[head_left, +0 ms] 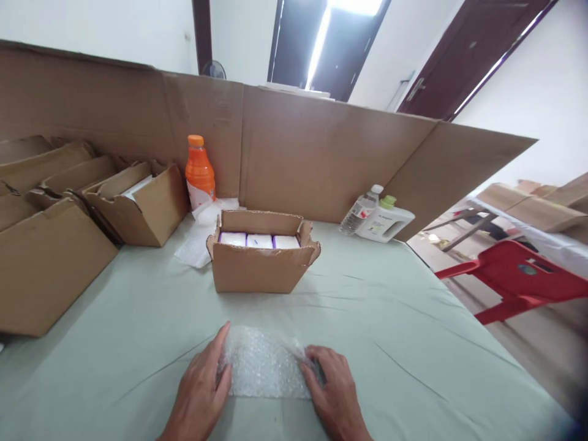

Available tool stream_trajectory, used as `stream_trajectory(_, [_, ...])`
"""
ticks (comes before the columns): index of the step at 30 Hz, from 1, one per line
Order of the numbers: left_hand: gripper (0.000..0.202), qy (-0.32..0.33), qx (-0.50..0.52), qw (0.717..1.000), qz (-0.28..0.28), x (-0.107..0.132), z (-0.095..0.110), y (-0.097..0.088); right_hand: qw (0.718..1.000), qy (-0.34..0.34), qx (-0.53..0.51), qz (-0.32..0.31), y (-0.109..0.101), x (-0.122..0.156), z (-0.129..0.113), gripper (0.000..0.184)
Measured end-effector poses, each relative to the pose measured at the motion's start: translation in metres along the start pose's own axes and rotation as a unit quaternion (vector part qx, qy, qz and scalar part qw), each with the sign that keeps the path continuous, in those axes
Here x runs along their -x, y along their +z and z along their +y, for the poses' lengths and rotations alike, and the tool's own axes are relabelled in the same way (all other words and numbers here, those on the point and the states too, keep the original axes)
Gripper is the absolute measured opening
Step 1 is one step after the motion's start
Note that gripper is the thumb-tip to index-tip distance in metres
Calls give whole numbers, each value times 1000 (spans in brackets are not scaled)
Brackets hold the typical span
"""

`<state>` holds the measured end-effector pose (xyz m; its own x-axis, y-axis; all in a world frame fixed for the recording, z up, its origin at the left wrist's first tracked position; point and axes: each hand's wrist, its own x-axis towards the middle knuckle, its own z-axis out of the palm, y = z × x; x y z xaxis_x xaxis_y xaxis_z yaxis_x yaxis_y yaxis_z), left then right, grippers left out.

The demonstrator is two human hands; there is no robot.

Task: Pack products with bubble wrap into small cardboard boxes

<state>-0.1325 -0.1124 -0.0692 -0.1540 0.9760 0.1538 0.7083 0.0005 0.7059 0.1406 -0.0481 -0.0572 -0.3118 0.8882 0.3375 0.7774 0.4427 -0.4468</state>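
A flat, folded piece of bubble wrap (266, 364) lies on the table near its front edge. My left hand (202, 380) holds its left edge, with the thumb on top and the fingers along the side. On the opposite edge, my right hand (333, 383) grips the wrap with thumb and fingers curled round it. Beyond the wrap stands an open cardboard box (257, 269), holding several white packs (260, 241) with purple edges in a row. Whether anything is inside the bubble wrap cannot be made out.
More cardboard boxes (46, 263) crowd the left side. An orange bottle (200, 171) and loose bubble wrap (195, 242) are behind the open box. A clear bottle (361, 211) and a white jug (383, 222) stand against the cardboard screen (321, 153). A red chair (514, 278) is at right.
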Motion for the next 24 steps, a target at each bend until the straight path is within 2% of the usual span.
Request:
stream_trajectory(2, [53,-51,108,993,2,3,-1,-1,999,19,-49,-12,-5,-4,2,33])
stream_trajectory(4, [54,-107,202,973,34,2,5,-6,994,16,-95,-43,-17,-16,-1,51])
stream_trajectory(5, [55,-128,237,962,54,-1,10,-11,992,1,-113,-55,-27,-25,-5,54])
stream_trajectory(7, [60,-134,272,950,75,-12,25,-30,989,-46,-135,-43,-53,-51,-17,46])
stream_trajectory(10, [68,-47,243,961,121,-46,55,-75,982,-122,-139,28,-98,-102,-41,26])
stream_trajectory(12, [67,45,195,957,211,-78,78,-109,977,-154,-132,69,-121,-144,-53,22])
stream_trajectory(14, [62,131,120,949,259,-115,99,-137,973,-169,-130,89,-133,-187,-59,23])
stream_trajectory(15, [58,156,75,950,260,-133,106,-147,975,-166,-126,79,-134,-208,-60,23])
stream_trajectory(16, [55,157,38,958,237,-151,111,-154,980,-157,-113,54,-134,-227,-59,24])
stream_trajectory(17, [55,149,-2,970,191,-168,114,-158,986,-144,-79,7,-132,-245,-58,24])
stream_trajectory(19, [56,120,-108,984,81,-196,113,-160,985,-125,28,-116,-127,-271,-57,24])
stream_trajectory(21, [54,95,-210,973,-5,-217,107,-156,961,-122,130,-210,-123,-287,-59,25])
stream_trajectory(24, [43,84,-275,955,-77,-239,101,-149,939,-140,191,-249,-118,-300,-69,26])
